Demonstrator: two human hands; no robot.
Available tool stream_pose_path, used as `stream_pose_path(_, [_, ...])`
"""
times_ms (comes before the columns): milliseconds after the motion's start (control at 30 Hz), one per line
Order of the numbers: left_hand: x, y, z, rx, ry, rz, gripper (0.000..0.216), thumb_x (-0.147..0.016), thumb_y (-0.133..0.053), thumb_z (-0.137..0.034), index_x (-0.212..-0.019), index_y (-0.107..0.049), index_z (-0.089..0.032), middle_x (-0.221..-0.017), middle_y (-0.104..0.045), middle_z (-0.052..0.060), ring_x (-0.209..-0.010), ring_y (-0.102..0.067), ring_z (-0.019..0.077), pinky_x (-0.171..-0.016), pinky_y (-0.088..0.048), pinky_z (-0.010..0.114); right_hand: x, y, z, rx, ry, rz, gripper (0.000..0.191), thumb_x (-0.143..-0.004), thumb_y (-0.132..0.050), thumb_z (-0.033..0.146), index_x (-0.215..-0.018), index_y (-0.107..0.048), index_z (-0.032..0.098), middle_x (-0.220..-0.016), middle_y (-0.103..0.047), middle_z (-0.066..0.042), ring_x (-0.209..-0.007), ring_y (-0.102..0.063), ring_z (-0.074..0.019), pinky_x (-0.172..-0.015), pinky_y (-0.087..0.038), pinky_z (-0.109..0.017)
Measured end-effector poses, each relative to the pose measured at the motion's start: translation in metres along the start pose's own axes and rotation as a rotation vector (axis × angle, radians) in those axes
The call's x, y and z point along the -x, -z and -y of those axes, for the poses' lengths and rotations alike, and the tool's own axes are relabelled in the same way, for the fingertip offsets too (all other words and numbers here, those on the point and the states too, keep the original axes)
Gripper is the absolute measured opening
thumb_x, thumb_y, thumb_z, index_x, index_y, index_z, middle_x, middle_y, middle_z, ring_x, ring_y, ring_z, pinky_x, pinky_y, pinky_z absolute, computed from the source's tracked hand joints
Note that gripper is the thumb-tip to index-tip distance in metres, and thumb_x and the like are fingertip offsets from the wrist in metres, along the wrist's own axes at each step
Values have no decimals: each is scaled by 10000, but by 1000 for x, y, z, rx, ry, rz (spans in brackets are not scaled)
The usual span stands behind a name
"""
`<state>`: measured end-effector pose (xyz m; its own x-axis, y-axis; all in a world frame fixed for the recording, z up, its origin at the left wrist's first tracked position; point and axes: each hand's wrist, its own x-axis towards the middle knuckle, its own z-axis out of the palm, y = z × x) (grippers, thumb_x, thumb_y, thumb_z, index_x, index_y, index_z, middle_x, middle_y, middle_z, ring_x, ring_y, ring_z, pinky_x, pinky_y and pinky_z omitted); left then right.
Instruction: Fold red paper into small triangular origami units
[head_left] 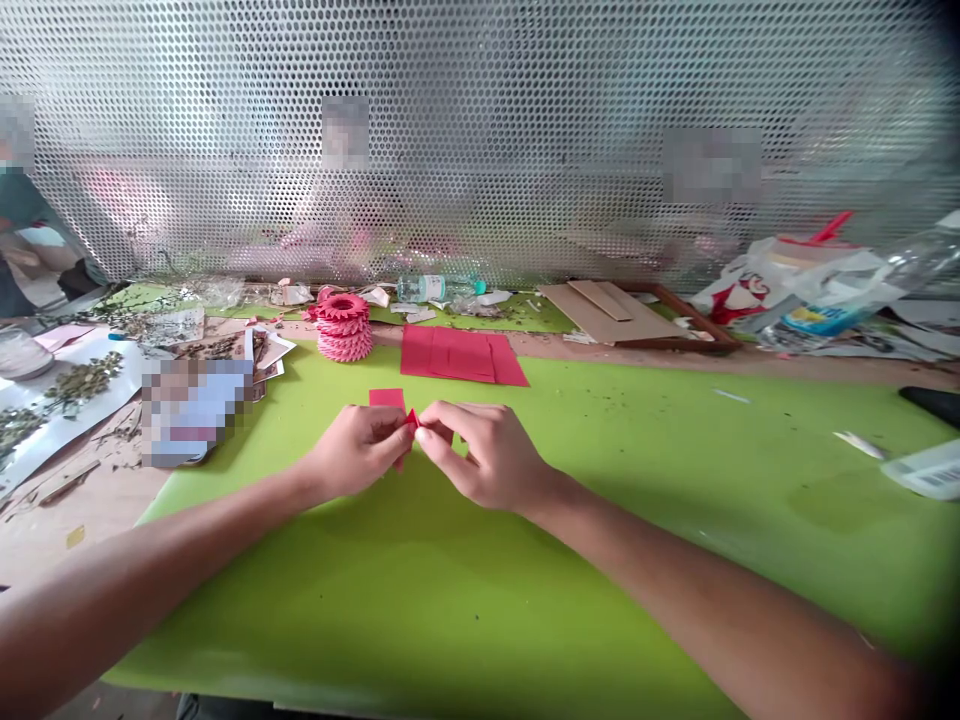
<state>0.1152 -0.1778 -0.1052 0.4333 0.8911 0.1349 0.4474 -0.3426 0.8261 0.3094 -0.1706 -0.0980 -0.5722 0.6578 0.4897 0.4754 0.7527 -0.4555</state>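
fingers [439, 425] of the right hand [487, 458] and of the left hand [356, 452] are brought together, their tips pinching a small folded piece of red paper [387, 398] from both sides; the hands hide part of it. the piece is held over the middle of a green cutting mat [660, 520]. judged from its look, the paper is very light and thin, crisp along its creases and soft elsewhere, so it would likely bend or tear under heavy force. the surest hold appears to be close to the creased edges, between the fingertips, though its small size and smooth face could let it slip. the forearms lie across the near part of the mat, which runs well to the right of the hands, as far as a white barcode-labelled packet [926, 470] at its right edge. at the mat's far edge, well apart from the hands, sit a ring-shaped stack of folded red paper units [343, 330] and a folded red paper sheet [459, 355]. left of the mat, on the tabletop [97, 510], lie a white sheet with dried leaves [79, 385] and a blurred item [193, 410] of unknown kind. beyond the mat are a plastic water bottle [431, 288], cardboard pieces [611, 315] and a perforated metal screen [480, 130].
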Motion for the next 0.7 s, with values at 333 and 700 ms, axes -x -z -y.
stream_pose_path(333, [1, 3, 1, 108, -47, 71, 393, -957, -448, -380, -653, -548, -152, -562, -590, -9, -461, -548, 89, -501, -426, 195, -2, -1, -2, -615, -249, 200, 300, -998, -444, 434, -843, -537, 193, -691, -559, 14, -586, -545, -124, -555, -440, -255])
stream_pose_path(700, [1, 6, -2, 51, -43, 46, 388, -981, -416, -428, -842, -637, -142, -673, -637, 15, -516, -564, 103, -524, -457, 209, -3, -4, -5, -536, -331, 85, 341, -982, -480, 453, -775, -531, 187, -636, -561, 20, -549, -523, -114, -545, -422, -248])
